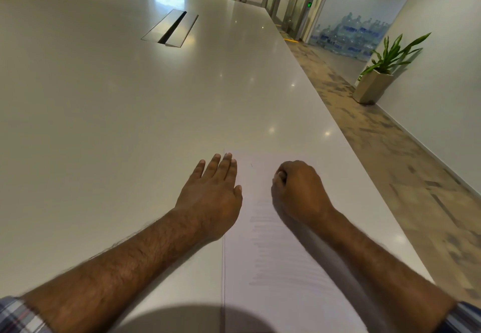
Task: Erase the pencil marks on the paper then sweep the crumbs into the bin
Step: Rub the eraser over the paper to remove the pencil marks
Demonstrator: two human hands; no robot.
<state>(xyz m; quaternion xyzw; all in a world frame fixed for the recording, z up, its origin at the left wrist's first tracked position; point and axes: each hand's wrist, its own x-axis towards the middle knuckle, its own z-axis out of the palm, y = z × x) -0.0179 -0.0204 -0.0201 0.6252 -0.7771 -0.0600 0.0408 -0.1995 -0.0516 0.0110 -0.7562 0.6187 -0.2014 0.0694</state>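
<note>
**Erasing under way, crumbs not yet swept**

The left hand (212,189) lay flat, fingers straight, pinning the paper (273,254) at its left edge. The right hand (299,189) was fisted on the sheet (any eraser hidden). Faint lines remained below its knuckles; no bin showed.

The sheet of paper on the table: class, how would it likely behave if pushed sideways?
The paper lies thin and flat, so probably light and floppy. The table looks glossy, so it may slide; the left hand seems to steady its edge.
</note>
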